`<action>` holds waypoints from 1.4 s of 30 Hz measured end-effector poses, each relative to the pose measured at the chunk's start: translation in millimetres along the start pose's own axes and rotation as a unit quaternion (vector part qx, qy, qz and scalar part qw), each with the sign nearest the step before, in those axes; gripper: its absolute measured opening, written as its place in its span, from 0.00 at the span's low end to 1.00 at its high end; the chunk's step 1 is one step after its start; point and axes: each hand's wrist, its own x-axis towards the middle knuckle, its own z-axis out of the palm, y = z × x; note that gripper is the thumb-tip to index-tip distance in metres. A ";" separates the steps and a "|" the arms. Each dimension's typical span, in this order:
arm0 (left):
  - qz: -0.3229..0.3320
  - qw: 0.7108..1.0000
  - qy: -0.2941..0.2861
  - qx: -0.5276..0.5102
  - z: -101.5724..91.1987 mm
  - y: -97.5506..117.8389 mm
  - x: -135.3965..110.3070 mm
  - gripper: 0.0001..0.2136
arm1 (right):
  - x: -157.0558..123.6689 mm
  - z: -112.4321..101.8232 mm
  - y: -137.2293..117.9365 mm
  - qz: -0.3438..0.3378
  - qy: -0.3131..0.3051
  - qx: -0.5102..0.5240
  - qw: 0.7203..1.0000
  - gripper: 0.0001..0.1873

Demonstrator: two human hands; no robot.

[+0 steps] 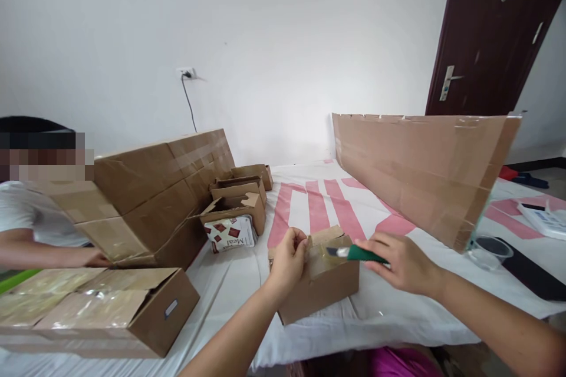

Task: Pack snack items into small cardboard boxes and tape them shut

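Observation:
A small cardboard box (318, 297) stands in front of me on the cloth-covered table, with clear packing tape (319, 259) over its top. My left hand (289, 256) is at the box's left top edge, thumb and fingers pinched together on the tape. A utility knife (362, 254) with a green handle is in the closed grip of my right hand (400, 262). Its blade points left and lies just over the taped top; whether it touches the tape I cannot tell.
Taped boxes (95, 312) lie at front left, near another person's arm (53, 256). Behind stand a large cardboard panel (163, 188), small open boxes (239, 206) and printed cards (230, 234). Another panel (420, 171) rises at right, beside a clear plastic cup (490, 252).

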 end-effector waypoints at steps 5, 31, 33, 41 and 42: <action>-0.019 1.000 0.000 -0.022 4.1 0.8 -1.9 0.05 | 23.7 26.6 -29.1 -0.025 -0.014 -0.032 0.999 0.20; 0.015 0.967 -0.240 -0.080 75.0 -97.6 -155.5 0.13 | -103.4 94.0 22.0 0.290 -0.098 0.102 0.947 0.18; -0.040 0.968 -0.224 -0.105 71.6 -103.4 -158.4 0.16 | -104.6 99.3 24.9 0.253 -0.073 0.035 0.964 0.20; -0.100 0.970 -0.186 -0.119 75.4 -97.1 -160.3 0.14 | -91.3 83.1 -73.7 0.144 -0.061 0.293 0.943 0.18; -0.089 0.972 -0.187 -0.109 77.6 -96.3 -163.1 0.14 | -92.0 82.4 -85.6 0.152 -0.069 0.305 0.938 0.10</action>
